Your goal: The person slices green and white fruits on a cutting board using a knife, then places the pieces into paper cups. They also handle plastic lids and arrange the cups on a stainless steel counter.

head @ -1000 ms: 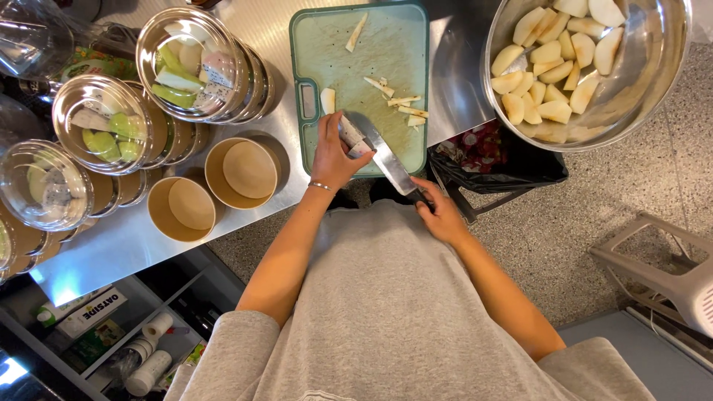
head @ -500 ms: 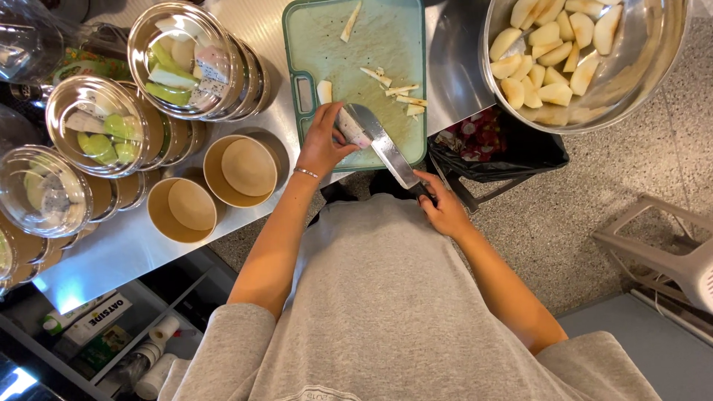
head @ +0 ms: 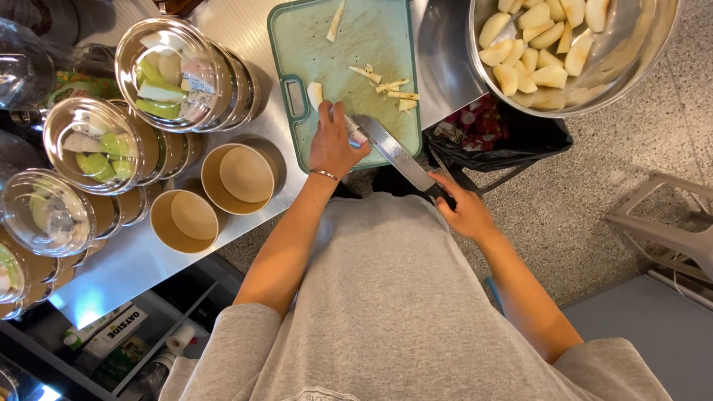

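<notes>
- The left hand (head: 336, 145) is resting on the green cutting board (head: 371, 44), its fingers closing down on a pale fruit piece (head: 316, 93) near the board's handle edge.
- The right hand (head: 464, 212) is gripping the knife (head: 397, 154) handle, fingers wrapping it; the blade is lying across the board's near corner, beside the left hand.
- Cut strips (head: 390, 85) are lying mid-board.
- A steel bowl (head: 631, 67) of peeled pieces is overhanging the tabletop's (head: 148, 260) edge.
</notes>
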